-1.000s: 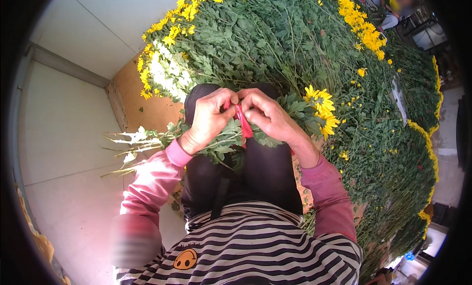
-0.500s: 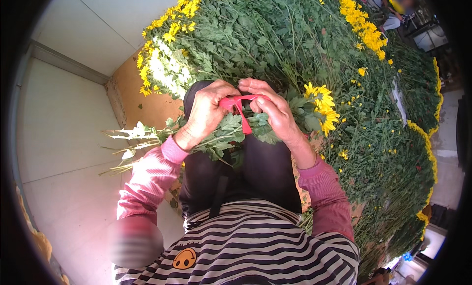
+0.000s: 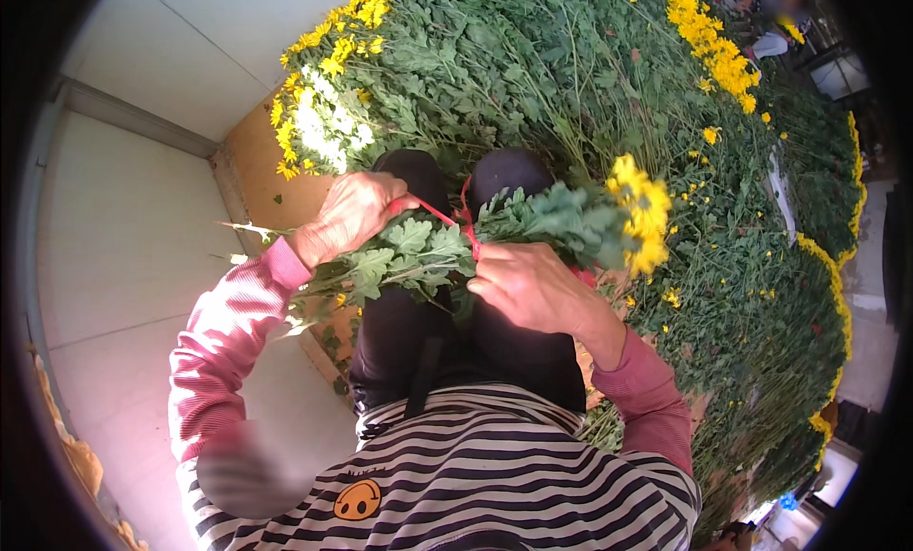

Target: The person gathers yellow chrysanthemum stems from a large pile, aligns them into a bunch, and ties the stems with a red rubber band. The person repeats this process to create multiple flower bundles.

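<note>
Across my lap lies a bunch of yellow chrysanthemums (image 3: 556, 223), its flower heads to the right and its cut stems to the left. A red ribbon (image 3: 439, 213) is looped around the stems near the middle. My left hand (image 3: 347, 218) is closed on one end of the ribbon, which stretches taut down and right from its fingers. At the front of the bunch my right hand (image 3: 537, 283) is closed where the ribbon reaches its fingertips. Its palm side is hidden. A thin loop of ribbon stands up on the bunch's far side.
A large heap of cut chrysanthemums (image 3: 533, 76) spreads ahead and along my right, edged with rows of yellow flowers (image 3: 709, 42). Pale wall panels (image 3: 133, 237) stand at my left, above a brown floor strip (image 3: 257, 171). Another person (image 3: 770, 38) is at the far right.
My hands have moved apart: the left drew back left with the ribbon, the right came down toward me. The ribbon is now pulled tight, and the bunch has turned slightly, flower heads rising.
</note>
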Action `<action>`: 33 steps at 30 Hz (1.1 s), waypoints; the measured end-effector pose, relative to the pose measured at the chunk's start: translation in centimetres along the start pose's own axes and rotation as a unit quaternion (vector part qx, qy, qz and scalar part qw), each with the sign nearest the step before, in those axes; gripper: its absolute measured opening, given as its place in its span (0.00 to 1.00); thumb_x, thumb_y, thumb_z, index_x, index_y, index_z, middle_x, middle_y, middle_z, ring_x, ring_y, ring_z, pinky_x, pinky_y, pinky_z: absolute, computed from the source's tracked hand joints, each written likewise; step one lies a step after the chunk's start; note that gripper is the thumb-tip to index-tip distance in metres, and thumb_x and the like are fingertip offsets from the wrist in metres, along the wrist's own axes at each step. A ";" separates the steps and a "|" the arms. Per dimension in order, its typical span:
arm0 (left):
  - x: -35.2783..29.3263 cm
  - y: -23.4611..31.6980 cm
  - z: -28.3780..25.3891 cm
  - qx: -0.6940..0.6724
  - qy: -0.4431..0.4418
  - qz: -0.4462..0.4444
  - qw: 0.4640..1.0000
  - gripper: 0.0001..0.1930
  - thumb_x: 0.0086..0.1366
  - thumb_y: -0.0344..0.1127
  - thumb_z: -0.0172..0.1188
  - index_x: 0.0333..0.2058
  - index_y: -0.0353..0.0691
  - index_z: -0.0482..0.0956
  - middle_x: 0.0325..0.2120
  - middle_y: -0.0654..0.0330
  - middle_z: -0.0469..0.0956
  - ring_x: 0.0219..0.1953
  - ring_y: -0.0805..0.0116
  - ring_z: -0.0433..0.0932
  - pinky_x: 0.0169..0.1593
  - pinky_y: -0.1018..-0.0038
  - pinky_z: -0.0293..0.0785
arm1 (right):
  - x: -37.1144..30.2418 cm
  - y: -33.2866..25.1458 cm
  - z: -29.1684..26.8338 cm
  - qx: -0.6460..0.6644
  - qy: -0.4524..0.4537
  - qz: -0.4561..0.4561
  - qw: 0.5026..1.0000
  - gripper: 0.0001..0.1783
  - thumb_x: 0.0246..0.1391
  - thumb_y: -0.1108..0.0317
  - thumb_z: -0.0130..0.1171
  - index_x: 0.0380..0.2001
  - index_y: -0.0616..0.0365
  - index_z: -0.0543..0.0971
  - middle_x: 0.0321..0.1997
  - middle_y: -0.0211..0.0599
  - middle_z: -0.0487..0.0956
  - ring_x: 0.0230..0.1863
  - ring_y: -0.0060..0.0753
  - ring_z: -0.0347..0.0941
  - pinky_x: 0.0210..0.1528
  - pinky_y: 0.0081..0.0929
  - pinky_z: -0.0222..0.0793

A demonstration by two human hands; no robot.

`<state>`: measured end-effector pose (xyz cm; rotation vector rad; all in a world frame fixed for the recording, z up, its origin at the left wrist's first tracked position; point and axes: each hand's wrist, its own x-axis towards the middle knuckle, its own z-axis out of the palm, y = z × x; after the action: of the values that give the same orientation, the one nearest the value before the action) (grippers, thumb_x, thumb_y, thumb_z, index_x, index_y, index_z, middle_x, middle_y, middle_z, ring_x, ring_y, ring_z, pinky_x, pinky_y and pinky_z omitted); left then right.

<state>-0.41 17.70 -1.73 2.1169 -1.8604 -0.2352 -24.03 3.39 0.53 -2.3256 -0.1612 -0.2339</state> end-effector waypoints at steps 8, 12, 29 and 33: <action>4.0 5.3 2.4 -0.840 -0.002 -0.182 0.512 0.21 0.65 0.49 0.57 0.18 0.42 0.66 0.14 0.63 0.66 0.16 0.71 0.64 0.28 0.69 0.70 | 0.2 -0.5 0.3 -0.035 0.043 0.054 0.997 0.13 0.56 0.65 0.55 0.23 0.62 0.72 0.26 0.42 0.70 0.26 0.48 0.71 0.29 0.39 0.67; 4.1 7.4 3.7 -0.706 0.026 -0.179 0.684 0.22 0.69 0.48 0.51 0.19 0.41 0.64 0.13 0.67 0.60 0.16 0.76 0.58 0.25 0.77 0.61 | -0.7 0.4 0.0 0.037 0.076 0.128 0.988 0.13 0.60 0.66 0.49 0.24 0.63 0.72 0.24 0.36 0.70 0.22 0.34 0.68 0.26 0.31 0.64; 1.9 6.0 3.0 -0.571 0.063 -0.003 0.818 0.09 0.67 0.32 0.54 0.34 0.32 0.78 0.33 0.58 0.72 0.26 0.75 0.74 0.33 0.77 0.72 | 1.1 0.9 0.9 0.045 0.199 0.170 0.964 0.09 0.54 0.70 0.57 0.37 0.60 0.74 0.31 0.41 0.76 0.31 0.45 0.76 0.33 0.35 0.71; 2.1 7.6 3.8 -0.663 0.112 -0.160 0.723 0.09 0.66 0.34 0.57 0.31 0.32 0.78 0.22 0.63 0.73 0.17 0.79 0.70 0.21 0.82 0.66 | 1.2 1.0 1.9 -0.016 0.213 0.137 0.967 0.06 0.50 0.69 0.60 0.32 0.58 0.78 0.27 0.38 0.75 0.27 0.42 0.74 0.30 0.33 0.70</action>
<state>-8.43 14.30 -2.59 1.2289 -0.6320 -0.9777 -22.41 4.11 -1.15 -2.2386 0.3764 -0.5885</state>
